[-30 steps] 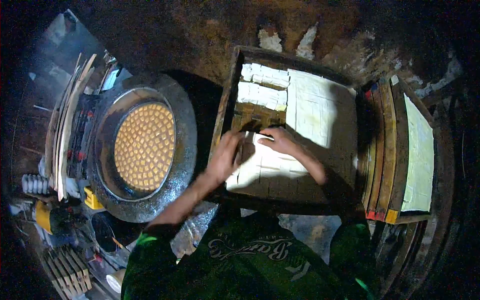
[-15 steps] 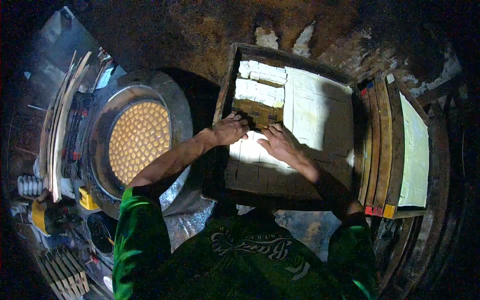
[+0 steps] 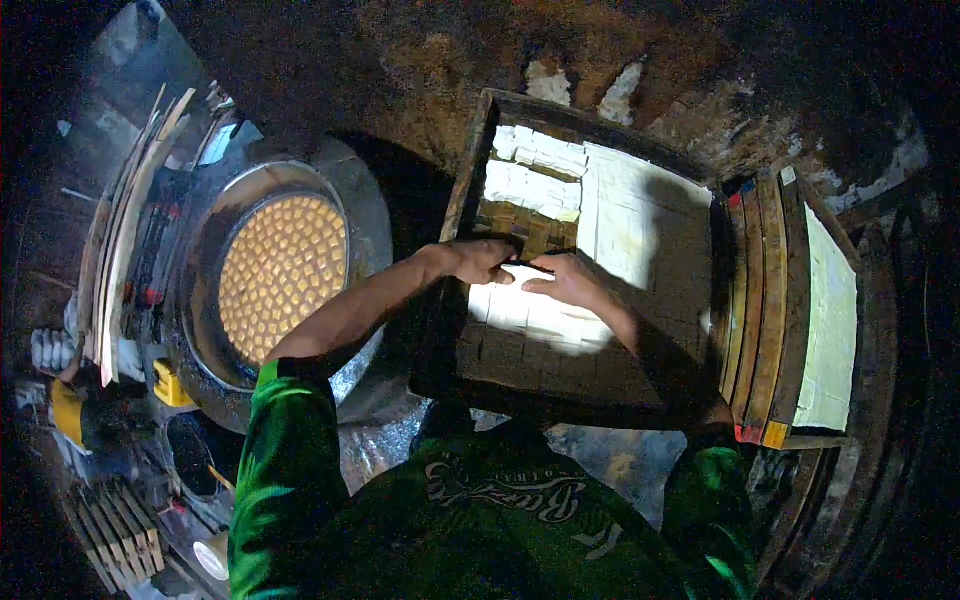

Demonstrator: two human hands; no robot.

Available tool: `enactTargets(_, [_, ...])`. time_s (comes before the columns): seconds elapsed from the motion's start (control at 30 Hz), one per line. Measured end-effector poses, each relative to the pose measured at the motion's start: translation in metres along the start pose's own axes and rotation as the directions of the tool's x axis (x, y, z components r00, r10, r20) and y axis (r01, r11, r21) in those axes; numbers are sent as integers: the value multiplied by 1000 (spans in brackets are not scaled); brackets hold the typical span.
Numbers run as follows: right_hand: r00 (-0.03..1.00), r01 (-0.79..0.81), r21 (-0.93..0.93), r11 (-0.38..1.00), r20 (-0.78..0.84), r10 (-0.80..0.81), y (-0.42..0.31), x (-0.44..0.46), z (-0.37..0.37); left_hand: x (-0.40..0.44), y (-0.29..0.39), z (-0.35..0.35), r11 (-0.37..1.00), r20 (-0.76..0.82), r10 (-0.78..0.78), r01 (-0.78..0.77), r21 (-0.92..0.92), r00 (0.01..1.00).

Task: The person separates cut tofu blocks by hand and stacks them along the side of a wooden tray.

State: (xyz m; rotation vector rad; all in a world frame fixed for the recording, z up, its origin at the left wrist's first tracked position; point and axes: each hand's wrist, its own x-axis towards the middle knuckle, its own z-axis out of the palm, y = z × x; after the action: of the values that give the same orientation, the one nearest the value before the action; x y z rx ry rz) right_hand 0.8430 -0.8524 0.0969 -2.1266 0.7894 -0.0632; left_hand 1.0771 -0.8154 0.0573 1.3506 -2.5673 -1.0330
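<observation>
A wooden tray [image 3: 462,190] lined with a woven mat [image 3: 545,229] lies before me, filled with white blocks that look like cut tofu [image 3: 540,310]. My left hand [image 3: 478,262] reaches in from the left, its fingers curled down on the far edge of the near blocks. Beside it, my right hand [image 3: 565,280] bends its fingers over the same edge, thumb on top of the blocks. The two hands almost meet. Their fingertips are partly hidden. Beyond them the mat shows bare, with separated rows of white blocks [image 3: 530,188] behind it.
Left of the tray, a large round pan [image 3: 347,240] holds many golden pieces [image 3: 280,270]. Stacked wooden trays [image 3: 765,300] stand at the right, the outermost with more white blocks [image 3: 830,320]. Long wooden strips [image 3: 125,240] and a yellow container [image 3: 170,384] are at the far left.
The view has shifted slightly. My fingers have curled further over the near blocks' edge, and my hands are a little closer together. The rows behind look the same.
</observation>
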Motion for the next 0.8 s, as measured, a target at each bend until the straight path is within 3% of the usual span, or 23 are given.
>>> enactTargets(0.13, [999,26,-37,999,-17,-27,0,-5,6,-6,20,-15,998,116,0,-7,62,993])
enactTargets(0.2, [988,88,-332,939,-94,-126,1,-15,12,-12,34,-6,996,168,-40,26,82,985])
enactTargets(0.23, [956,195,-393,898,-131,-264,11,-20,21,-22,42,11,971,-91,12,11,240,996])
enactTargets(0.27, [956,193,-391,900,-132,-262,6,-22,17,-28,46,19,920,-334,101,39,389,937])
enactTargets(0.33, [962,182,-401,898,-116,-247,-4,-25,11,-23,36,14,944,-280,108,-10,329,954])
enactTargets(0.37, [985,73,-278,958,-131,-113,-4,-20,13,-20,36,2,982,-227,14,29,184,974])
enactTargets(0.4, [973,154,-202,967,-141,-185,8,-10,11,-18,40,-10,996,-162,-69,76,39,984])
enactTargets(0.47, [969,169,-35,985,-178,-173,1,-2,-2,-23,58,-42,995,-130,-96,99,13,987])
enactTargets(0.57, [988,131,121,984,-94,-120,-4,-11,-1,-28,65,-50,974,14,-168,168,-152,986])
enactTargets(0.6, [992,120,215,969,-66,-109,-10,-17,1,-31,61,-40,982,-1,-93,91,-167,996])
enactTargets(0.67, [999,6,-59,998,47,-4,1,-27,11,-32,50,-15,985,12,-51,52,-164,999])
enactTargets(0.73, [976,190,-439,878,-16,-219,-47,-43,-11,-38,68,-13,989,113,-107,118,-91,988])
enactTargets(0.77, [976,185,-438,880,-20,-215,-35,-41,-2,-39,63,5,978,-162,-67,97,186,985])
enactTargets(0.8, [958,198,-437,878,-103,-268,-14,-35,15,-38,55,20,885,-403,51,145,441,914])
